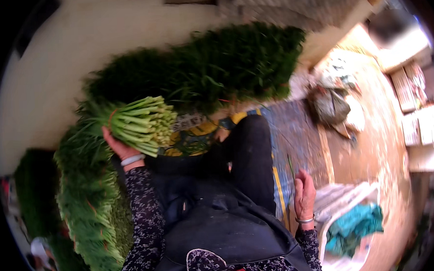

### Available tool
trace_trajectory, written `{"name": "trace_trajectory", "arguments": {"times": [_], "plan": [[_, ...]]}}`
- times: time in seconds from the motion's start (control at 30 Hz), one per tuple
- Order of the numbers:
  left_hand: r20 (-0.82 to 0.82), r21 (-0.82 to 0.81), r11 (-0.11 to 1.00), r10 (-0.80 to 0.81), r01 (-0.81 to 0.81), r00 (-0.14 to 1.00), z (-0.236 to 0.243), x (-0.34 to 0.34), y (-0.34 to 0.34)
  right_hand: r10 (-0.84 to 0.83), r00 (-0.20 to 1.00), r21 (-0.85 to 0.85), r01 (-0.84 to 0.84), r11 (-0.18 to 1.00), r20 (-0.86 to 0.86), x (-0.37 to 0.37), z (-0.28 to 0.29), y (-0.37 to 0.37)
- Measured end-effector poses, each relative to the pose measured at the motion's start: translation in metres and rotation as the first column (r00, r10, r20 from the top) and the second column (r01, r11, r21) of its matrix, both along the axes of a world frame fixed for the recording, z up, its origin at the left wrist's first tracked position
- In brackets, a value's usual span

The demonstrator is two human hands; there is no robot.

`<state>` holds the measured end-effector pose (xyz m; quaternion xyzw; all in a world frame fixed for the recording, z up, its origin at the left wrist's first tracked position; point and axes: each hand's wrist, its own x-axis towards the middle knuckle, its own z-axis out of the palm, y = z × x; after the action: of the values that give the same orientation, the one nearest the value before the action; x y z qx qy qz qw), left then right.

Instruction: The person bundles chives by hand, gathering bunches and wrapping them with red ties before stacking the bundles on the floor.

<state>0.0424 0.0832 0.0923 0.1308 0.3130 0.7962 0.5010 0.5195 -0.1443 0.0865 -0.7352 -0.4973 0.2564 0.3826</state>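
Green-stalk bdl. [140, 122] w/ L. hand [123, 147] clasped round, well left of white basket [324, 230]; R. hand [304, 195] beside basket, grip unclear.

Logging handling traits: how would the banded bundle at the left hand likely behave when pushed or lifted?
The bundle probably moves as one, since an orange band circles it. Its straight stems look fairly stiff; the feathery leaves would likely flop.

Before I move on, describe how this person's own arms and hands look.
The left sleeve and right sleeve are dark with a small, pale print. Both hands are ungloved: the left hand has a smooth, pale bangle at the wrist, the right hand a thinner, silvery bracelet.
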Motion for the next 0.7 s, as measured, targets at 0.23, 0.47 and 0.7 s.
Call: {"name": "trace_trajectory", "arguments": {"times": [0.23, 0.47, 0.7], "plan": [[0.012, 0.124, 0.991, 0.054, -0.055, 0.998, 0.021, 0.036, -0.025, 0.489, 0.869, 0.729, -0.292, 0.619, -0.067, -0.138, 0.096, 0.190], [0.056, 0.092, 0.995, 0.022, -0.027, 0.998, 0.024, 0.054, -0.062, 0.721, 0.693, 0.696, -0.522, 0.492, 0.010, -0.235, 0.074, 0.213], [0.157, 0.095, 0.986, 0.120, -0.136, 0.980, 0.023, 0.041, -0.064, 0.776, 0.572, 0.626, -0.715, 0.311, 0.267, -0.277, 0.072, 0.220]]}}
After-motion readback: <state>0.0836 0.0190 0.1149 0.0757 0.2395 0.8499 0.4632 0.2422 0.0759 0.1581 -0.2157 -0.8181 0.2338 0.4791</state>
